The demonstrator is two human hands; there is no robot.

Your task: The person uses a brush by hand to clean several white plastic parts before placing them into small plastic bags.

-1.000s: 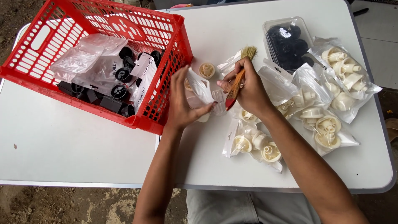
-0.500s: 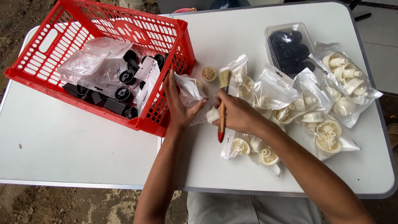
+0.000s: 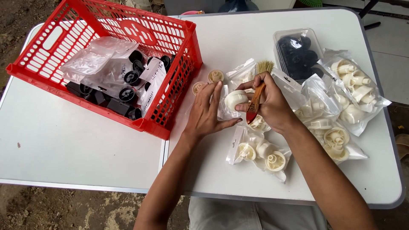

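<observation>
Right hand [image 3: 272, 102] grips a wooden-handled brush [image 3: 257, 96], bristles pointing away, fingertips on a cream round part [image 3: 235, 99]. Left hand [image 3: 206, 111] open, flat on a clear bag [image 3: 223, 111] beside that part. Bagged cream parts [image 3: 260, 150] lie around on the white surface [image 3: 76, 145]; red basket [image 3: 115, 25] to the left.

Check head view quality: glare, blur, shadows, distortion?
Head view: soft, even daylight; only faint shadows under the hands and the red crate. Mild glare on the clear bags partly veils the cream parts inside. Sharp overall; no motion blur on the right hand, its brush, or the left hand. Wide-angle bowing shows along the white table edges.
</observation>
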